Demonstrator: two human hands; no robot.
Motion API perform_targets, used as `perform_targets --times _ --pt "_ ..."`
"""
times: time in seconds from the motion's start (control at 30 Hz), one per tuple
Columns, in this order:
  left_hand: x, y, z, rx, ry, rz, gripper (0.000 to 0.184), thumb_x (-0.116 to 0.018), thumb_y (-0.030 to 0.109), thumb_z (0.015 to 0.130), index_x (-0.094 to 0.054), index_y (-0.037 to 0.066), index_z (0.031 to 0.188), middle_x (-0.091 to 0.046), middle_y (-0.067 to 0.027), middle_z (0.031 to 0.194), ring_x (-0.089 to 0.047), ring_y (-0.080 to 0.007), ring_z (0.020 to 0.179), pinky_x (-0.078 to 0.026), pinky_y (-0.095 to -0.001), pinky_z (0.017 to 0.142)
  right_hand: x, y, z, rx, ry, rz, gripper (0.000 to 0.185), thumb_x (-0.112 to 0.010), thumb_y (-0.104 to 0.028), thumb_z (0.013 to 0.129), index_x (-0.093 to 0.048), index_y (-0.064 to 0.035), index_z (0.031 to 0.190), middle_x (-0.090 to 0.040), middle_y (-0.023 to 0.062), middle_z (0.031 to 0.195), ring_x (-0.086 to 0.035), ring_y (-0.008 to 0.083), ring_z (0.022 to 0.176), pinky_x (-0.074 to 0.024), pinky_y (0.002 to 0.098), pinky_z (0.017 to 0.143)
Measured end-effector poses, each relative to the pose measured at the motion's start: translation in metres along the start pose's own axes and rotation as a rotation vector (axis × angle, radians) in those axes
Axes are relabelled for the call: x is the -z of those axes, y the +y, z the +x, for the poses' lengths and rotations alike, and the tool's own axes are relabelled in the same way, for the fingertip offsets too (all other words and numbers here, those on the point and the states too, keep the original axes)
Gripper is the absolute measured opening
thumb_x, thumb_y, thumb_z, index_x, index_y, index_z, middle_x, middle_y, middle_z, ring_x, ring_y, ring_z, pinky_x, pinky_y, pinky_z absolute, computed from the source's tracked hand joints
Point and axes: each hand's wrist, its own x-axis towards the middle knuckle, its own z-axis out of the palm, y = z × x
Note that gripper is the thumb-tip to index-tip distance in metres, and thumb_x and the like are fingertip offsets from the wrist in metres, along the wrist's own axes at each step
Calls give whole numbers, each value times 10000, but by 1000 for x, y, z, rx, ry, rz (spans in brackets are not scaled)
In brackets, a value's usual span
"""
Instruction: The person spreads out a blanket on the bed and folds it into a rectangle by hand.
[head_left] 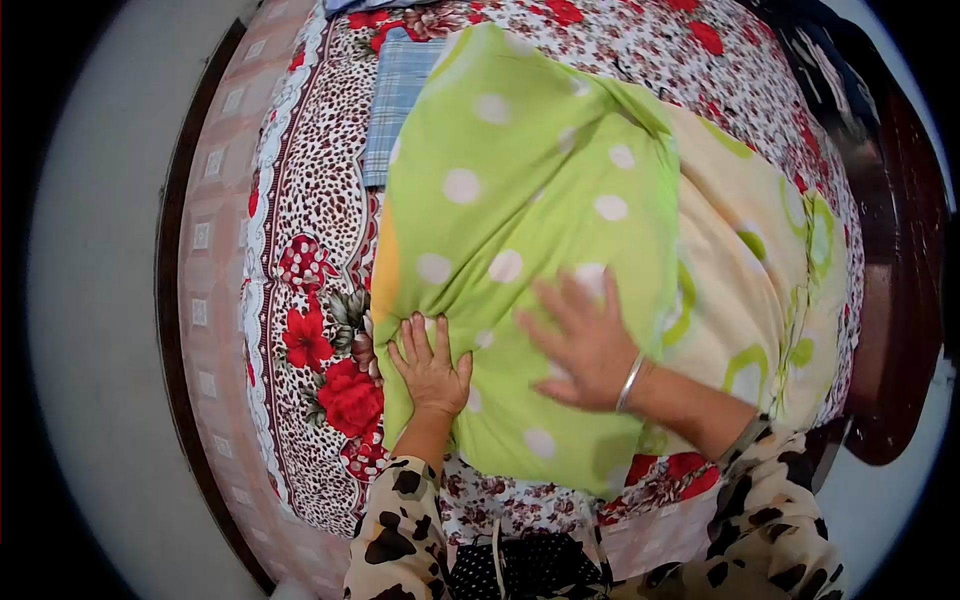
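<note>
A lime-green cloth cover with pale polka dots (520, 200) lies spread and wrinkled on a bed. Its cream side with green rings (730, 240) shows at the right. Flat on the cover's left edge rests my left hand (432, 372), fingers spread, with creases running out from it. My right hand (585, 345), with a silver bangle at the wrist, is over the middle of the cover, fingers apart and slightly blurred. Whether the right palm touches the cloth I cannot tell. Neither hand grips anything.
Beneath the cover is a floral and leopard-print bedsheet (320, 220) with a lacy edge. A folded blue plaid cloth (393, 110) lies at the upper left, partly under the cover. A dark wooden headboard (895, 270) stands at the right, with dark clothing (825, 60) near its top.
</note>
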Motion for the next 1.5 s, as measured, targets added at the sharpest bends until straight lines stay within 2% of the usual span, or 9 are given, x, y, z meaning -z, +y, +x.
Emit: perform_targets --times 0.23,0.37,0.5,0.7,0.83,1.1,1.17,1.3,1.5 --pt "37 16 -3 -55 25 40 656 -564 306 684 -301 82 1242 -242 -168 1290 -221 -330 1186 -146 -486 952 -72 92 -42 -169 137 -3 660 -565 -368 678 -320 -89 1225 -282 155 1274 -266 284 1181 -137 517 955" --pt "52 -47 -15 193 234 -814 671 -656 35 602 -330 7 1187 -394 -118 1172 -411 -240 1042 -327 -316 878 -44 39 -80 -460 184 -64 650 -553 -368 684 -319 -98 1226 -257 152 1278 -226 325 1181 -167 516 944" --pt "74 -53 -40 572 -346 -1150 589 -642 -3 601 -375 15 1125 -523 -82 982 -512 -208 882 -397 -312 790 -87 -31 -120 -683 49 197 725 -520 -436 699 -221 -120 1278 -148 147 1329 -156 335 1218 -133 552 938" --pt "114 -20 -45 407 -412 -1473 547 -600 -47 584 -408 30 1091 -531 -79 963 -530 -221 847 -428 -329 755 -94 -34 -129 -805 -33 348 765 -517 -478 681 -207 -122 1283 -141 157 1325 -174 315 1211 -134 570 927" --pt "141 8 -45 402 -380 -1432 547 -586 -29 571 -407 18 1086 -533 -97 930 -539 -234 814 -449 -340 729 -63 10 -135 -736 406 484 690 -505 -411 728 -239 -68 1265 -185 180 1307 -222 316 1193 -175 462 963" --pt "181 148 -71 276 -170 -1375 609 -622 75 523 -388 -9 1078 -506 -84 899 -539 -192 777 -458 -293 685 -150 64 -115 -671 506 1151 662 -518 -373 766 -240 -48 1271 -238 138 1313 -367 238 1125 -272 300 934" --pt "194 221 -75 298 -143 -1338 602 -622 66 516 -401 -9 1071 -518 -83 891 -540 -189 769 -456 -285 680 -135 76 -141 -500 561 1968 589 -479 -335 793 -282 -6 1241 -290 150 1284 -315 224 1162 -227 295 967" --pt "188 368 -64 -129 -530 -1332 554 -622 86 543 -432 -16 1053 -548 -92 898 -543 -191 792 -449 -291 711 -85 103 -225 -70 620 2285 523 -418 -318 826 -293 -28 1242 -403 96 1200 -386 164 1085 -317 267 895" --pt "41 536 -68 -509 -563 -674 702 -599 111 570 -305 -15 1195 -534 -230 929 -534 -320 857 -422 -369 754 -140 151 -370 -345 713 2537 539 -407 -454 799 -353 -91 1194 -443 104 1153 -443 233 1036 -364 366 869"
